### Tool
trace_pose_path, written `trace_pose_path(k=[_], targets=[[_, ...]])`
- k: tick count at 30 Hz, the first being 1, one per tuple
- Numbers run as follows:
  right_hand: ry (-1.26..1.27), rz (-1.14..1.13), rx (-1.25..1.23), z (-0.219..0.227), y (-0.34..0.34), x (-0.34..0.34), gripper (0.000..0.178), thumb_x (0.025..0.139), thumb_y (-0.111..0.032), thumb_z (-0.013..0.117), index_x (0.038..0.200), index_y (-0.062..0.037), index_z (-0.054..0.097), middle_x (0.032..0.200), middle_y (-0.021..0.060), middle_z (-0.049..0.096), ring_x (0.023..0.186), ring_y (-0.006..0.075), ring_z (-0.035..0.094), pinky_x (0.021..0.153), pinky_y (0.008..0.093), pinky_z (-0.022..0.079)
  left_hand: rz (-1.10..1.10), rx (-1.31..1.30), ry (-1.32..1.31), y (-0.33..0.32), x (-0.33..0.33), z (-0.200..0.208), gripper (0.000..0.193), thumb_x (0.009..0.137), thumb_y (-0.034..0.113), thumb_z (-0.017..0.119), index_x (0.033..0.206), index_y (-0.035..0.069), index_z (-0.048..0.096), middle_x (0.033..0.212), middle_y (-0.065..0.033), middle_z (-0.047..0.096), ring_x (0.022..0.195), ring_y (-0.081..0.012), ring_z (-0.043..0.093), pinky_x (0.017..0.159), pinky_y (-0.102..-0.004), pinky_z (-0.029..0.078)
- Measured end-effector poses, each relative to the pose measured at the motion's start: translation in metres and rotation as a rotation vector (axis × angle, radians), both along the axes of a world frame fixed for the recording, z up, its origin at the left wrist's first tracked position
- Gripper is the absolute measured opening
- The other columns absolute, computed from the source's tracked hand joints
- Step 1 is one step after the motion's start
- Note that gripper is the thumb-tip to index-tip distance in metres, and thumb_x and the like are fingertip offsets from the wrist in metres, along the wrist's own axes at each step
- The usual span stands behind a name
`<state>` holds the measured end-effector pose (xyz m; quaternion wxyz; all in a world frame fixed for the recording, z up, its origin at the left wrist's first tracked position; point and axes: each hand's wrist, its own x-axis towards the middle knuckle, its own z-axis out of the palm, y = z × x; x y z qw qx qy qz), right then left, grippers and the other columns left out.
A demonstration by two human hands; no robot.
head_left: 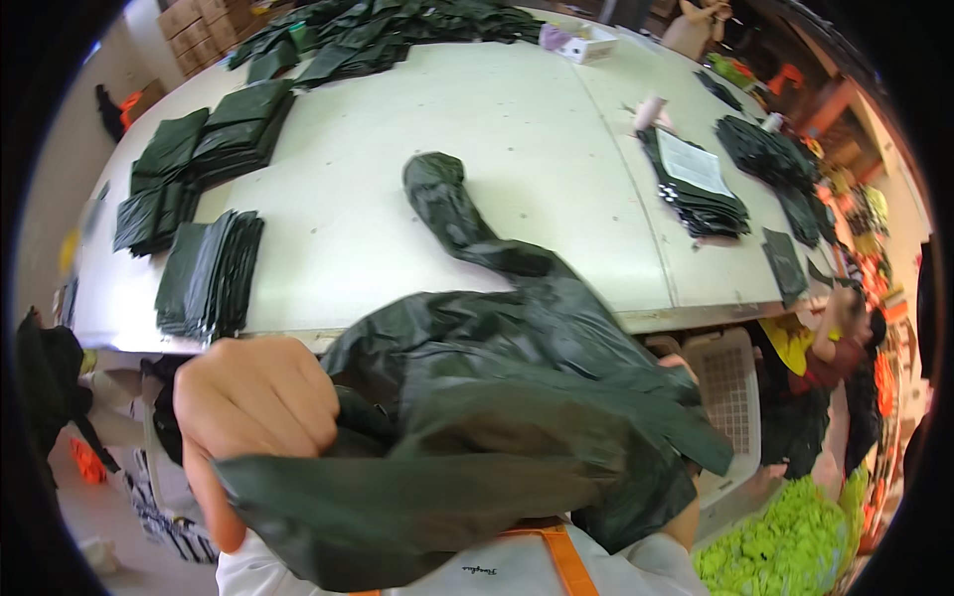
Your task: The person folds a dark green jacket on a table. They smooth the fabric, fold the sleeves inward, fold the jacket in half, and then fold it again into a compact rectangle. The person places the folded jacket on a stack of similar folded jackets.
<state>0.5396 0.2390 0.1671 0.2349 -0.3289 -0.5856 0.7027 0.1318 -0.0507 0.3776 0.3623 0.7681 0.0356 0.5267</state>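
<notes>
A dark green waterproof garment point(517, 397) with a slick surface is stretched in front of my body. One long sleeve-like part point(447, 209) lies forward on the table, its end bunched into a rounded lump. My left hand point(258, 402) is closed in a fist on the garment's left edge, thumb pointing down. On the other side, my right hand point(679, 368) is mostly covered by the fabric; only a bit of its fingers shows at the garment's far right edge, and it appears to grip the cloth there.
The pale table point(348, 189) carries folded dark green stacks point(209, 273) at left and a heap point(397, 35) at the back. A paper-topped pile point(696, 184) and white box point(578, 42) are at right. Below stand a plastic basket point(723, 397) and lime-green cloth point(775, 541). A person point(835, 343) is at right.
</notes>
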Motion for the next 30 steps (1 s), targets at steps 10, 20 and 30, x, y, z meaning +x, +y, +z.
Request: trace_pose_path(k=[10,20,30], targets=[[-0.061,-0.559,0.557,0.195,0.013,0.035,0.03,0.083,-0.015,0.064,0.109,-0.003,0.057,0.103,0.0107,0.061,0.096,0.0196,0.058,0.087,0.03,0.046,0.923,-0.026,0.541,-0.097,0.015,-0.026,0.035,0.084,0.032,0.062,0.095,0.0,0.07,0.059,-0.004,0.057,0.043,-0.014,0.049,0.039,-0.0261,0.032],[0.35,0.188,0.524,0.163,0.117,-0.497,0.035,0.084,-0.013,0.062,0.117,-0.0037,0.055,0.106,0.012,0.062,0.1,0.0221,0.059,0.089,0.0328,0.045,1.685,-1.264,-0.208,-0.185,0.057,-0.148,0.027,0.076,0.009,0.058,0.098,-0.005,0.065,0.073,-0.0114,0.064,0.06,-0.0189,0.059,0.058,-0.0283,0.043],[-0.521,0.333,1.646,-0.129,0.125,-0.541,0.06,0.078,-0.036,0.066,0.131,-0.0171,0.045,0.133,0.0115,0.045,0.123,0.0304,0.041,0.09,0.0523,0.04,2.426,-1.25,0.308,-0.018,-0.107,-0.293,0.104,0.064,0.041,0.079,0.144,0.005,0.024,0.132,-0.0252,0.043,0.124,-0.0396,0.039,0.104,-0.0422,0.031]])
